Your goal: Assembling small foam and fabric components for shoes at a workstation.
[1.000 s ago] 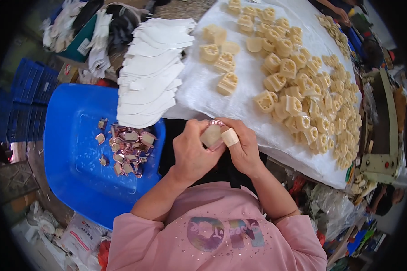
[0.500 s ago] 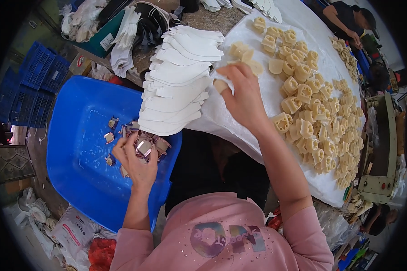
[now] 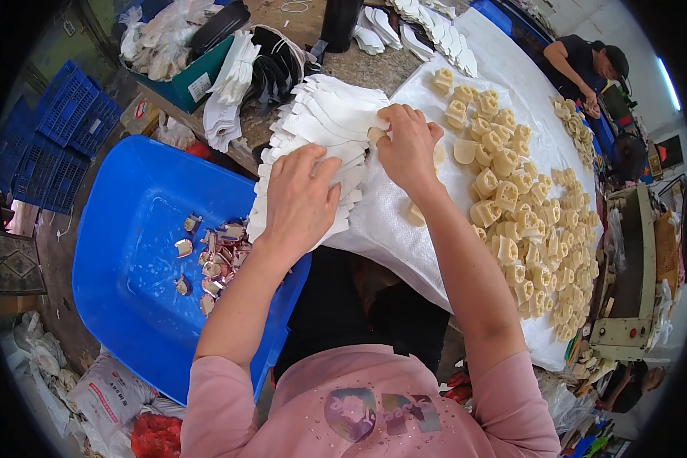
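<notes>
A fanned stack of thin white cut pieces [image 3: 332, 103] lies along the table's left edge. My left hand [image 3: 301, 191] rests over the stack's lower part, fingers stretched out and slightly apart. At the stack's right end is my right hand [image 3: 411, 149], its fingers bent in toward the thumb. A beige wrap or small beige piece shows at that thumb's tip; which one, I cannot tell. Whatever lies between those fingers is hidden. Many hollow cream-coloured moulded pieces [image 3: 507, 196] are heaped right of my right hand on a white woven sheet [image 3: 385, 217].
Left of me stands a blue tub [image 3: 118, 252] holding shiny purplish metallic pieces [image 3: 220, 252]. A green box [image 3: 179, 91] of bagged things and a bundle of white strips [image 3: 229, 91] sit beyond it. Blue crates [image 3: 69, 137] are stacked far left. A co-worker [image 3: 580, 69] sits at the far right.
My left hand has left the metallic pieces in the tub and moved up and right onto the white stack. My right hand has shifted slightly toward the stack's right end.
</notes>
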`<state>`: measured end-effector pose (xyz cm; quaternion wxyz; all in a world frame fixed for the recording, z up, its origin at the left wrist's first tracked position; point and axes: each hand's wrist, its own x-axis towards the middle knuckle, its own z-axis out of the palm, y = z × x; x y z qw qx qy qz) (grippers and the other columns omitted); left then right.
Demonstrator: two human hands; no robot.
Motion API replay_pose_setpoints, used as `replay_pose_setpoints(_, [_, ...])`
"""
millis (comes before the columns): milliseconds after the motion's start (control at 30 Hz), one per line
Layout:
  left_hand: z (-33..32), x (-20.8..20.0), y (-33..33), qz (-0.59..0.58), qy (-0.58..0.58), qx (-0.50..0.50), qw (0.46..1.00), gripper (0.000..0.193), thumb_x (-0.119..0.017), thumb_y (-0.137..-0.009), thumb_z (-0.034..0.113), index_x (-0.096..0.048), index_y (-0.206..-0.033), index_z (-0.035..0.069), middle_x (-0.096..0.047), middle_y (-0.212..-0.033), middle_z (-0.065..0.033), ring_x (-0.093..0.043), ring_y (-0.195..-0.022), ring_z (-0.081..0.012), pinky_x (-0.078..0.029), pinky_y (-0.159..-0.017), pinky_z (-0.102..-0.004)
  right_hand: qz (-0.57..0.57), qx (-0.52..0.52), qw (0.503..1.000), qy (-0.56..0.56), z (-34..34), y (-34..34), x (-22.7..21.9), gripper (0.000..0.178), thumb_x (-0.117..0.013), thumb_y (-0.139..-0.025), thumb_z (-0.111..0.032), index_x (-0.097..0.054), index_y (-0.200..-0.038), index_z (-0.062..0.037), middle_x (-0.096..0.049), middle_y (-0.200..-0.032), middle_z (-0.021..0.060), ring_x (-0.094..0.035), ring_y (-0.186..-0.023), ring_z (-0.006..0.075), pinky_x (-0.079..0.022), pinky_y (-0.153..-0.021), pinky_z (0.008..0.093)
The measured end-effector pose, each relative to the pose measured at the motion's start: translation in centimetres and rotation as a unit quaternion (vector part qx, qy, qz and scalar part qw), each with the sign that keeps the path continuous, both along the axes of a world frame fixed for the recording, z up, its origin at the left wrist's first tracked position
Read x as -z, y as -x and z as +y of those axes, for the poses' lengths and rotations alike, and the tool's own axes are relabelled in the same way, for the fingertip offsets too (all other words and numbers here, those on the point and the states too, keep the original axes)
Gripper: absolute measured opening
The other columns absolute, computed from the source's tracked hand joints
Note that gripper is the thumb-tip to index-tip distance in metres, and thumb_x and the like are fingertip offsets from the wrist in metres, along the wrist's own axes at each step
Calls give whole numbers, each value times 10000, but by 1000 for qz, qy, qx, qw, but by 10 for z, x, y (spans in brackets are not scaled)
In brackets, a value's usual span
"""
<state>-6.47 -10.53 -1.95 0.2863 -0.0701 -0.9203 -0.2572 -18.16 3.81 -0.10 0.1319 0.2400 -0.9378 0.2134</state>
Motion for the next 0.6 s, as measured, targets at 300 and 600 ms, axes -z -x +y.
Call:
replay_pose_setpoints(300, [-1,7,1,19,22,-5,1000,303,-659,-691,54,-614,-989,28,-556,-1062,-144,-524,-1069,-293,-386,-905,-396,-211,-83,817,529,-15,-11,-27,222,-554,-778,58,-529,-996,23,-578,-918,94,-585,-778,145,-486,-640,276])
replay_pose_setpoints(600, [-2,11,-5,-7,-10,13,1000,342,-636,-725,34,-603,-1065,31,-528,-1199,-169,-456,-1189,-333,-357,-980,-424,-296,-204,624,694,-11,-34,-76,235,-486,-808,81,-493,-1037,29,-545,-1012,131,-590,-922,207,-525,-842,381])
